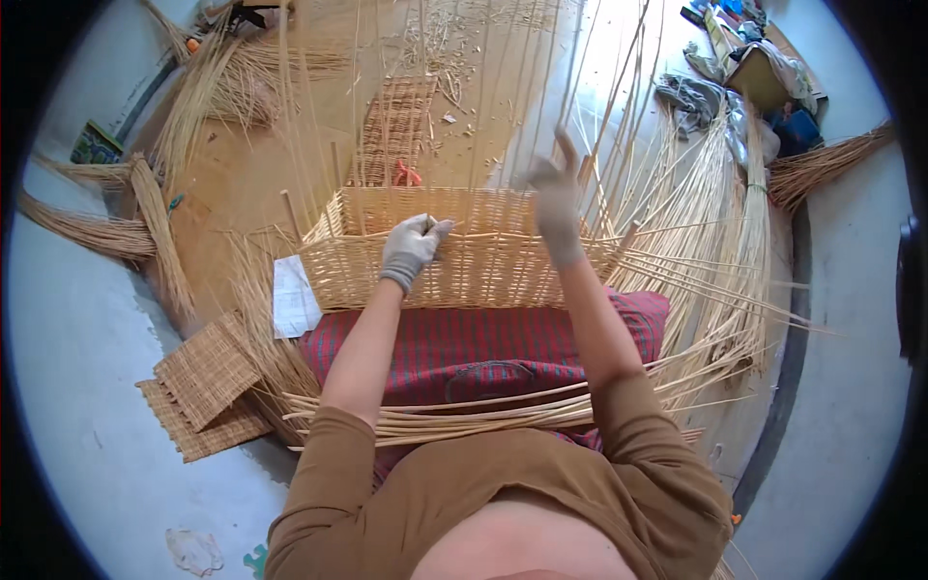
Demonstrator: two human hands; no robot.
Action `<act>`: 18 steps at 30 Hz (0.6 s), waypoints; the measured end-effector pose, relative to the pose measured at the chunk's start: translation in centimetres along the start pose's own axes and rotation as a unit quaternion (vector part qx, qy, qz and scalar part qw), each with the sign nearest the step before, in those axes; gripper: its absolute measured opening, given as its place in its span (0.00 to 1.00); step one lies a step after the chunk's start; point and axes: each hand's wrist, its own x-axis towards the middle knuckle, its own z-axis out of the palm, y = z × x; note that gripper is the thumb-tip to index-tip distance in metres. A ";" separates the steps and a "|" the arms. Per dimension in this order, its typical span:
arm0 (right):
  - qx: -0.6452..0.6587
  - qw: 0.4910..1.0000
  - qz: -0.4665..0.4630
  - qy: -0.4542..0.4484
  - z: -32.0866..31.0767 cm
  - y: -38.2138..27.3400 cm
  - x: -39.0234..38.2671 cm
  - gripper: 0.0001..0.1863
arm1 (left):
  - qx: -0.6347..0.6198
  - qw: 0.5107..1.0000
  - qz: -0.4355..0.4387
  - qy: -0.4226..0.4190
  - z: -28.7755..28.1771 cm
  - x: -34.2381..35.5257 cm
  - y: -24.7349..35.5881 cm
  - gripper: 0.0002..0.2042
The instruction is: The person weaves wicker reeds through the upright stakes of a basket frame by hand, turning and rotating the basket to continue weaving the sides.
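Note:
A rectangular wicker basket (454,275) of pale woven rods sits before me, with tall upright stakes rising from its sides. My left hand (414,246), in a whitish work glove with a grey cuff, is closed on the near rim left of the middle, thumb pressed along the top. Over the rim's right part, my gloved right hand (558,208) is raised among the stakes. Its fingers are smeared by motion, so whether they hold a rod cannot be told. Beneath the basket lies a red-and-dark striped cloth (464,348) across my lap.
Loose willow rods (503,418) lie across my lap. More rods (715,232) spread over the floor at right. Two woven panels (208,372) rest at lower left, and another woven strip (396,126) lies beyond the basket near a red-handled tool (406,174). A white paper (293,298) is beside the basket.

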 end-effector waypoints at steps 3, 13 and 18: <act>0.035 0.992 0.102 0.071 -9.0 5.3 -9.3 0.15 | -0.005 1.000 0.012 -0.018 0.7 -0.3 0.6 0.10; 0.015 0.984 0.014 0.177 -5.4 1.5 -5.0 0.20 | 0.047 0.995 0.082 -0.032 10.4 1.6 -0.6 0.13; -0.332 0.928 -0.162 0.039 -5.3 -3.4 1.8 0.33 | -0.067 0.997 0.012 -0.026 11.9 -0.1 3.7 0.18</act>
